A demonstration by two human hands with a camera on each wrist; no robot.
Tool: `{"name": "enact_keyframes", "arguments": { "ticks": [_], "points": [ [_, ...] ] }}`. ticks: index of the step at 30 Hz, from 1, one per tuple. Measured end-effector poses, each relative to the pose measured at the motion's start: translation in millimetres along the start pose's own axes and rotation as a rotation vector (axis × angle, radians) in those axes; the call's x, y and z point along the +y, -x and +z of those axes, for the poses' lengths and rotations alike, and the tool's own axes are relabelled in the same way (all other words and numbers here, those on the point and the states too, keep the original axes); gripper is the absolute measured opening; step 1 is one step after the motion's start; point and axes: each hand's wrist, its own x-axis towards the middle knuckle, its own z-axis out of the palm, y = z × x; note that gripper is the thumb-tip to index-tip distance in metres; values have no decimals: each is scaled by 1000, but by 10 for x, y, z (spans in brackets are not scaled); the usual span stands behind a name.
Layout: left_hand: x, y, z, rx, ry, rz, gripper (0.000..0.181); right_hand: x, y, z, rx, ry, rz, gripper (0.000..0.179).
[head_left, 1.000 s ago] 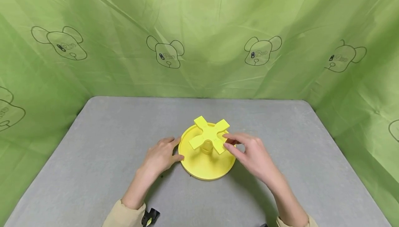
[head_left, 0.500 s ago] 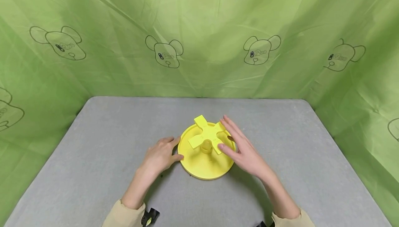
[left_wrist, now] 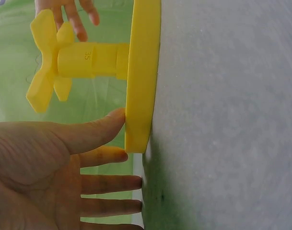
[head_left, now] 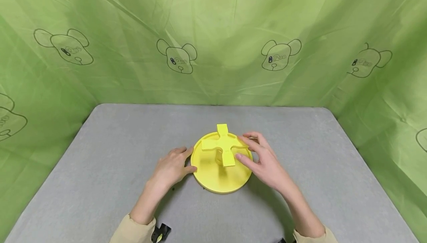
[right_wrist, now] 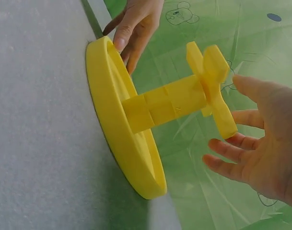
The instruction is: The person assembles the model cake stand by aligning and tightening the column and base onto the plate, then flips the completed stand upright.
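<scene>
A round yellow tray (head_left: 213,178) with a raised rim lies on the grey table. From its middle rises a stepped yellow column (right_wrist: 160,103), topped by a four-armed yellow cross piece (head_left: 224,143). My left hand (head_left: 171,166) steadies the tray's left rim with thumb and forefinger; the other fingers extend straight down to the table in the left wrist view. On the right, my right hand (head_left: 268,165) has its fingers spread loosely about the cross piece, thumb tip right at one arm and fingertips beside another.
Bare grey table (head_left: 133,132) surrounds the tray. Green cloth (head_left: 220,20) printed with cartoon heads hangs behind and along both sides. A black wrist mount (head_left: 161,232) sits at the left sleeve.
The cross piece has turned by roughly an eighth of a turn. My right hand let go of one arm, reached forward with straight fingers, then drew back. My left hand stayed put.
</scene>
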Motion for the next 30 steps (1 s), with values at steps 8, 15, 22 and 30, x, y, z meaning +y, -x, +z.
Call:
{"name": "enact_keyframes", "arguments": {
  "ticks": [8, 15, 22, 30],
  "points": [
    [0, 2, 18, 1, 2, -5, 72, -43, 32, -51, 54, 102, -53, 39],
    [-6, 9, 25, 6, 12, -1, 72, -105, 59, -78, 42, 135, -94, 26],
    [2, 5, 21, 3, 12, -4, 72, -115, 57, -65, 71, 112, -95, 26],
    [-9, -5, 21, 1, 13, -3, 73, 131, -58, 12, 132, -86, -61, 53]
  ]
}}
